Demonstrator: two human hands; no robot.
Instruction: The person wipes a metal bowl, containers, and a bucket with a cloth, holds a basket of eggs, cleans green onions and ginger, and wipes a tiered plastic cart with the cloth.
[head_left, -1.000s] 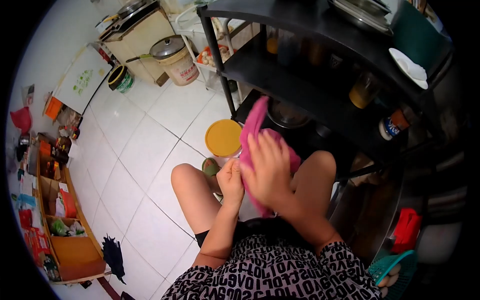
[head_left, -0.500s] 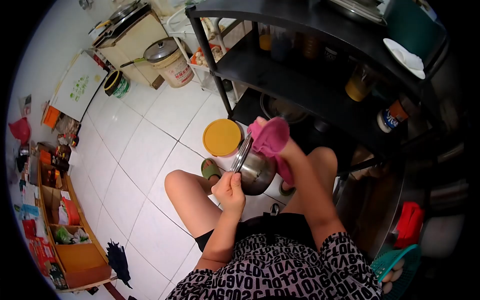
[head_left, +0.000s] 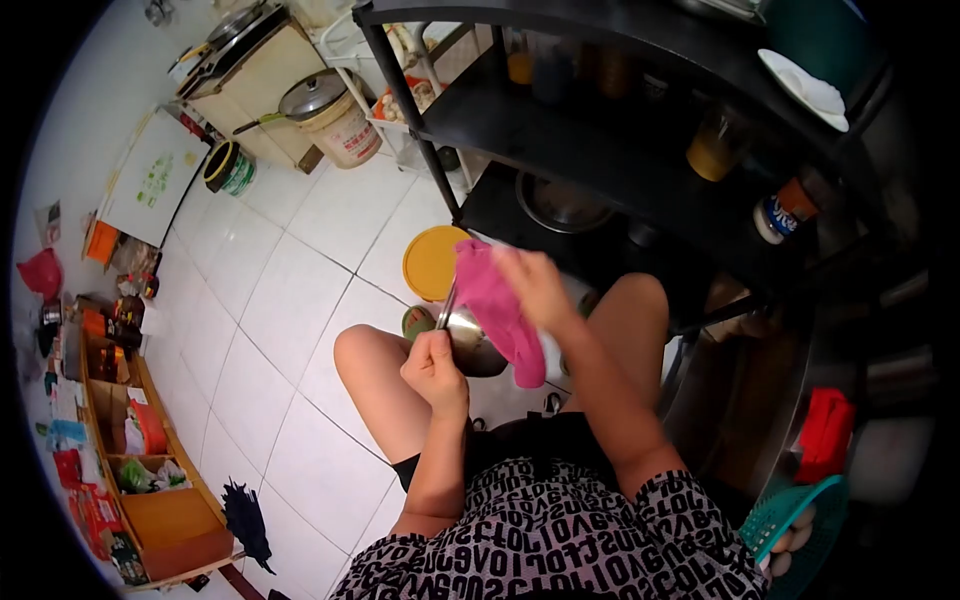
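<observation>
A shiny metal pot (head_left: 474, 345) is tilted between my knees, its rim facing left. My left hand (head_left: 436, 370) is closed on the near end of the rim. Over the pot's outer side and upper rim hangs a pink cloth (head_left: 490, 300). My right hand (head_left: 535, 285) is at the cloth's upper right edge, its fingers smeared by motion, so its grip on the cloth is not clear. Behind the pot, a round yellow lid (head_left: 432, 262) is on the floor, its right edge covered by the cloth.
A black shelf rack (head_left: 560, 145) with jars stands ahead and to the right. A bucket (head_left: 345, 130) with a lidded pan on top is at the back. Low wooden shelving (head_left: 165, 520) lines the left side. A green basket (head_left: 800, 500) holds eggs at right.
The pink cloth has spread from a bunch at the upper rim down over the pot's side. Both hands and the pot have shifted left in view, and my right hand has turned.
</observation>
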